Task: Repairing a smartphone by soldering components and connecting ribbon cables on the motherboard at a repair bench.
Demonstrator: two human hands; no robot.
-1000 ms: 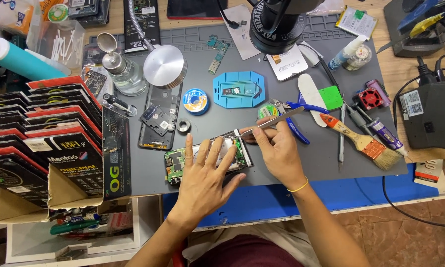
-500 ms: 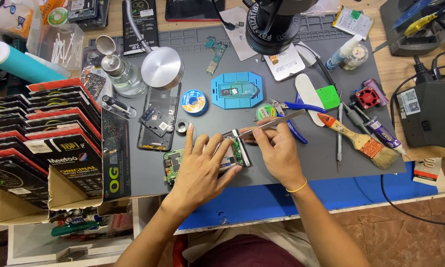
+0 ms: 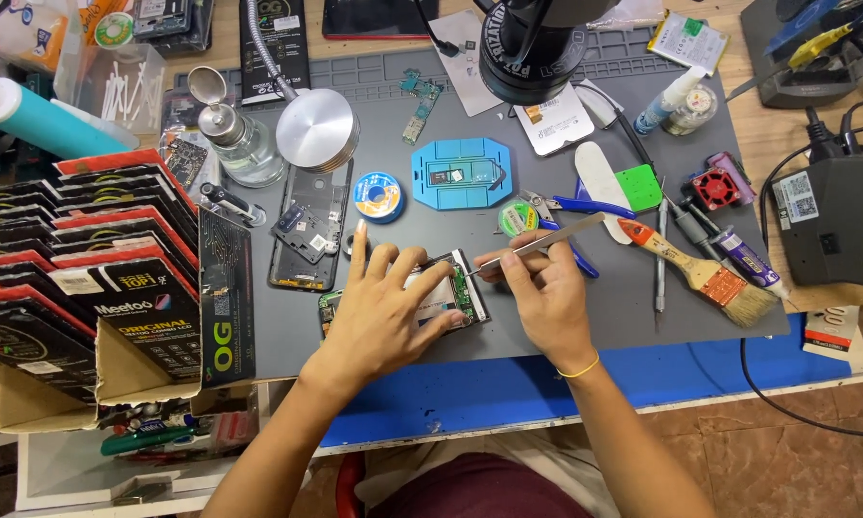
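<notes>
An opened phone (image 3: 443,293) lies near the front edge of the grey mat (image 3: 642,336), pinned flat under the spread fingers of the left hand (image 3: 383,312). The right hand (image 3: 542,297) pinches metal tweezers (image 3: 537,247), their tip touching the phone's upper right edge. Just behind sit a solder spool (image 3: 378,197), a blue fixture (image 3: 462,173) and a back cover (image 3: 308,225); a brush (image 3: 705,273) lies to the right.

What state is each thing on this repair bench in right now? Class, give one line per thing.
Opened phone: back off, circuit board exposed, flat on mat.
Left hand: spread, pressing the phone down.
Right hand: gripping tweezers.
Tweezers: tip at the phone's top edge.
Phone back frame: empty, lying flat.
Paintbrush: lying unused.
</notes>
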